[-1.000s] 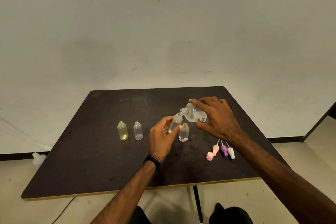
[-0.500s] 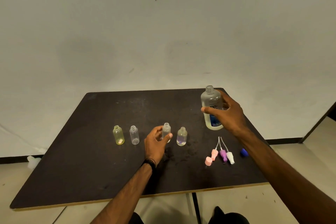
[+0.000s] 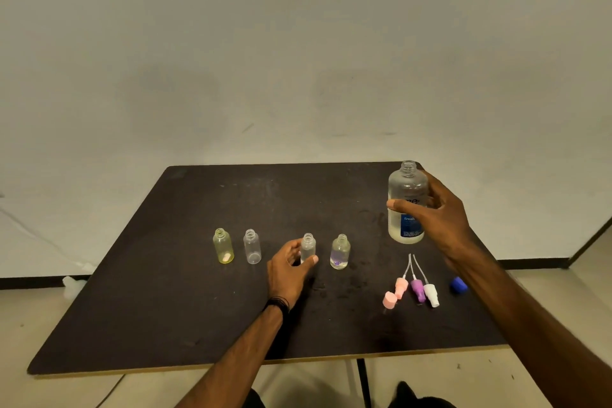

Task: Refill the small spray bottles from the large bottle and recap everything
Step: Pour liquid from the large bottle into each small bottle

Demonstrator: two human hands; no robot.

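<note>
Several small uncapped bottles stand in a row on the dark table (image 3: 165, 308): a yellow one (image 3: 223, 246), a clear one (image 3: 252, 247), a third clear one (image 3: 308, 246) and a fourth (image 3: 340, 252) with clear liquid in it. My left hand (image 3: 289, 270) wraps loosely around the third bottle, thumb in front of it. My right hand (image 3: 437, 212) grips the large uncapped clear bottle (image 3: 407, 205) with a blue label, upright at the table's right. Pink (image 3: 400, 286), purple (image 3: 418, 289) and white (image 3: 431, 294) spray tops lie in front of it.
A loose pink cap (image 3: 389, 300) lies left of the spray tops and a blue cap (image 3: 458, 285) lies near my right forearm. The table's front edge (image 3: 231, 369) runs close to my body. A white wall stands behind the table.
A second ago the large bottle was tilted over the third small bottle; now it stands upright at the right. The small bottle has come down onto the table in my left hand.
</note>
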